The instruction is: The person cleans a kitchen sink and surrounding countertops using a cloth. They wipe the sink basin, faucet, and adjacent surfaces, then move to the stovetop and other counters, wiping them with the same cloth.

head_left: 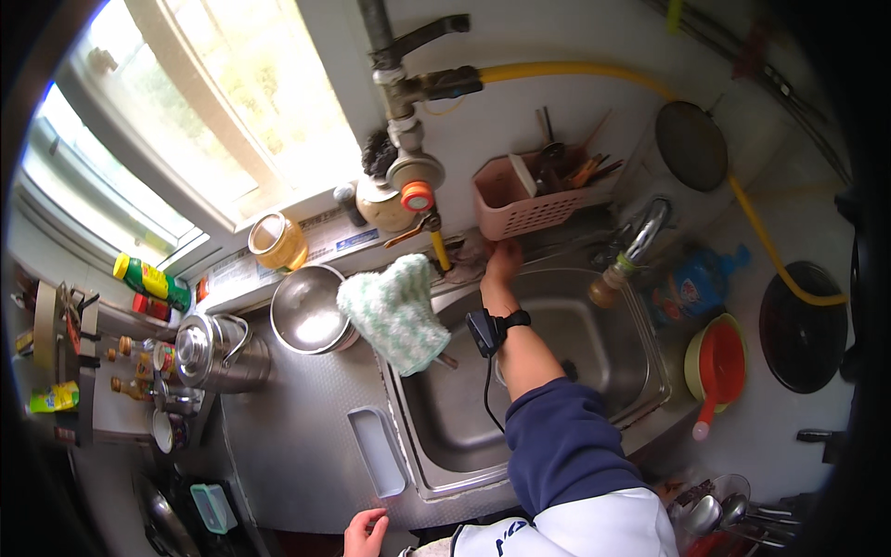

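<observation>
My right hand (504, 264) reaches across the steel sink (455, 408) to the ledge at its far side, just below a pink perforated basket (529, 216). Its fingers are mostly hidden there, so what they touch is unclear. Beside it lies a greyish, crumpled, rag-like thing (467, 264). A dark device on a strap (485, 332) sits on that wrist, with a cable hanging from it. Low in the view, by the counter's front edge, my left hand (365, 533) is open, fingers loosely bent and nothing visible in them. A green-and-white cloth (397, 314) drapes over the sink's far left corner.
Left of the cloth stand a steel bowl (309, 311) and a lidded steel pot (221, 353). A grey tray (377, 452) lies beside the sink. The faucet (640, 237) rises at the far right, near a red dipper (720, 364). Valves and pipes (401, 111) project above.
</observation>
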A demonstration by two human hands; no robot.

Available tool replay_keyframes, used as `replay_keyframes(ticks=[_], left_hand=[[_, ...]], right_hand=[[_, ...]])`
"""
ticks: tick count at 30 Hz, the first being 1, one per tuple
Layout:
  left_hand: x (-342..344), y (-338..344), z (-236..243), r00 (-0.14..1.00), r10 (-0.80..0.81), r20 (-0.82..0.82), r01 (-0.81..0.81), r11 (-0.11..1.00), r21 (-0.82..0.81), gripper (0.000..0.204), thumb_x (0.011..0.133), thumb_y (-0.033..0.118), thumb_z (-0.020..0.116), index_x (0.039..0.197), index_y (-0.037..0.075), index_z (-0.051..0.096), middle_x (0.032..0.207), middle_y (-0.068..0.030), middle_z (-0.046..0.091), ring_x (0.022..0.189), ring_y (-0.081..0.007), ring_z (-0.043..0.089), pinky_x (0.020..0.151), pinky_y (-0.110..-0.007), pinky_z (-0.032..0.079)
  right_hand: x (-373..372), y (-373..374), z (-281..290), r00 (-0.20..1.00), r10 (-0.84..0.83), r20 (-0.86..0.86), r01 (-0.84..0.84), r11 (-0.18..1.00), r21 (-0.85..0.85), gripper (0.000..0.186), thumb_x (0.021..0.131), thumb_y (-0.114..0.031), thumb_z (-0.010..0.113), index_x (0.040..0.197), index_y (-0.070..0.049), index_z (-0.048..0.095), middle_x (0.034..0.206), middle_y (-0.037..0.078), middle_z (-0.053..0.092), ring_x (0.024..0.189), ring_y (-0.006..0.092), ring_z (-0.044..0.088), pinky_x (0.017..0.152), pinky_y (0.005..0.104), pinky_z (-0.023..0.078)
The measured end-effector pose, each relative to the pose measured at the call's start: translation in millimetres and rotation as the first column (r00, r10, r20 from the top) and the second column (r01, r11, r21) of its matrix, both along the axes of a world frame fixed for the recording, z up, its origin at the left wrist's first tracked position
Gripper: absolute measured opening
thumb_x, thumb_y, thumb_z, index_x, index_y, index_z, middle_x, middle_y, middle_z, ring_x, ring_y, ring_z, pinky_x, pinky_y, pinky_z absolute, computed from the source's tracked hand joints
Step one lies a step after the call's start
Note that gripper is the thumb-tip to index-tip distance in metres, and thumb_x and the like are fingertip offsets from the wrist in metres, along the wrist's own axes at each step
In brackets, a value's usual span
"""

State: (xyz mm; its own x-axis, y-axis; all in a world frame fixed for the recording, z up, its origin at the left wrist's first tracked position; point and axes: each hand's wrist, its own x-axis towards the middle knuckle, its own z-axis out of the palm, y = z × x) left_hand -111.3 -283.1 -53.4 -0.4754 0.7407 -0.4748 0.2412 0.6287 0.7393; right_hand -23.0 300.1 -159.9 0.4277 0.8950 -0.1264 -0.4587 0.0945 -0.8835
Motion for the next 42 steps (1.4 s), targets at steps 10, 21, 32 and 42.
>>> replay_keyframes(ticks=[10, 21, 32, 42], left_hand=[[9, 19, -18, 0.996, -0.004, 0.088, 0.006, 1.0, -0.026, 0.026, 0.094, 0.012, 0.061, 0.117, 0.001, 0.061, 0.107, -0.0081, 0.065, 0.095, -0.0143, 0.06, 0.085, -0.027, 0.049], [35, 69, -2, 0.985, -0.005, 0.171, 0.03, 0.99, -0.14, 0.024, 0.095, 0.012, 0.058, 0.117, 0.001, 0.061, 0.103, -0.0063, 0.066, 0.094, -0.0135, 0.061, 0.083, -0.027, 0.049], [58, 83, -1, 0.988, -0.148, 0.032, 0.151, 0.976, -0.156, 0.026, 0.094, 0.015, 0.061, 0.117, 0.002, 0.062, 0.098, -0.0079, 0.068, 0.088, -0.0145, 0.062, 0.079, -0.028, 0.05], [73, 80, -5, 0.994, -0.104, 0.029, 0.106, 0.989, -0.105, 0.026, 0.094, 0.013, 0.061, 0.118, 0.002, 0.061, 0.091, -0.0051, 0.066, 0.079, -0.0109, 0.058, 0.07, -0.024, 0.049]], right_hand=[[79, 35, 1, 0.411, -0.274, 0.869, -0.226, 0.893, 0.389, 0.038, 0.097, -0.018, 0.051, 0.129, 0.0, 0.048, 0.118, 0.018, 0.057, 0.104, 0.0351, 0.055, 0.092, 0.0421, 0.043], [148, 81, 31, 0.577, -0.24, 0.781, -0.192, 0.889, 0.415, 0.038, 0.095, -0.012, 0.05, 0.131, 0.001, 0.046, 0.123, 0.019, 0.05, 0.109, 0.0362, 0.05, 0.094, 0.0426, 0.042], [215, 25, -60, 0.212, 0.112, 0.971, -0.484, 0.875, 0.004, 0.042, 0.094, -0.007, 0.048, 0.135, -0.001, 0.044, 0.136, 0.021, 0.04, 0.12, 0.0408, 0.043, 0.099, 0.044, 0.039], [171, 95, 55, 0.812, -0.075, 0.579, -0.178, 0.912, 0.369, 0.047, 0.093, -0.002, 0.047, 0.139, -0.002, 0.042, 0.147, 0.023, 0.031, 0.13, 0.045, 0.037, 0.104, 0.0453, 0.037]])
